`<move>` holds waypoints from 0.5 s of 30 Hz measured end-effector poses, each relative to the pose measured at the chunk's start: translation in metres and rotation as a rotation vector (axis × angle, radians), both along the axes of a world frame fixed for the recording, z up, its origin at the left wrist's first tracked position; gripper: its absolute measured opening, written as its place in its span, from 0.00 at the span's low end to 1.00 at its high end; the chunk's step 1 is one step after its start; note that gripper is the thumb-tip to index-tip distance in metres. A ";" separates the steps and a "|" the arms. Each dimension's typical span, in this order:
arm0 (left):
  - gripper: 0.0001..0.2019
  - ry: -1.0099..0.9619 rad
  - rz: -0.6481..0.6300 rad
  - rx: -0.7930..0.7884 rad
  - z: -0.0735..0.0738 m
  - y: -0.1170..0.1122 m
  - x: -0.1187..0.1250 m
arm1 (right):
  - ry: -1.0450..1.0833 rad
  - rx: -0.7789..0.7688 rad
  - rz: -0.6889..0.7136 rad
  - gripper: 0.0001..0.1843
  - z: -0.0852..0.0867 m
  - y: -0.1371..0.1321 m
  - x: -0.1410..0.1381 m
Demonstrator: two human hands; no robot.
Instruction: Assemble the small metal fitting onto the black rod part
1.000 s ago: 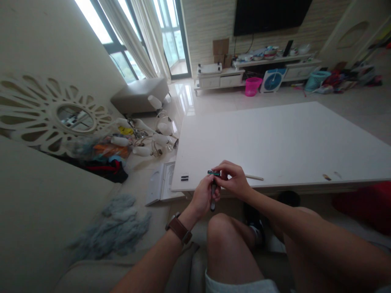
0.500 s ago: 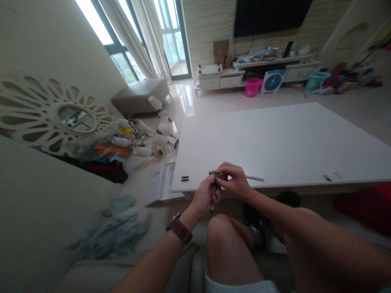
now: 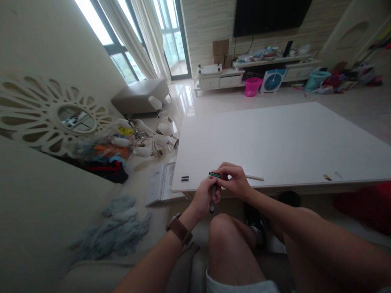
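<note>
My left hand (image 3: 205, 195) is closed round the dark handle of a razor (image 3: 213, 200), whose lower end points down toward my knees. Across its top sits a razor head (image 3: 214, 174), dark with a green strip. The fingers of my right hand (image 3: 233, 179) pinch this head from the right, and both hands meet over the table's near edge. Part of the handle is hidden by my left fingers. Beyond my right hand a thin pale stick (image 3: 255, 178) lies on the white table (image 3: 244, 138).
Two small dark strips (image 3: 185, 178) lie at the table's near left corner. Small flat pieces (image 3: 327, 177) rest near its front edge at right. An open white box (image 3: 161, 183) stands left of the table, below a chandelier (image 3: 159, 138) on the floor.
Both hands stay in nearly the same place on the razor. The lower end of its handle has shifted very slightly.
</note>
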State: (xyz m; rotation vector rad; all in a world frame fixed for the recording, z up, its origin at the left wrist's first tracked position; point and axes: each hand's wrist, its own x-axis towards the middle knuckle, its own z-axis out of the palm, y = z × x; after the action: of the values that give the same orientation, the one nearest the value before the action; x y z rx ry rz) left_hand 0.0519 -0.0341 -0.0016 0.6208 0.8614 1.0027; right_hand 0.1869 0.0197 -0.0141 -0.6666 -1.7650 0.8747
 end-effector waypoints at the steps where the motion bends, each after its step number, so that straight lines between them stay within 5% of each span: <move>1: 0.13 -0.015 -0.004 0.005 0.001 0.000 -0.001 | -0.002 -0.002 -0.002 0.05 0.001 0.000 0.000; 15: 0.10 0.131 0.162 0.111 -0.006 0.006 -0.004 | -0.036 -0.081 -0.079 0.07 -0.002 0.002 -0.002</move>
State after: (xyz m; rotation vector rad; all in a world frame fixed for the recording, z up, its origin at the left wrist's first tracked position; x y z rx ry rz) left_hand 0.0483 -0.0276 -0.0072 0.7259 0.9877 1.1725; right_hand 0.1848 0.0218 -0.0158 -0.8041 -1.7306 0.8883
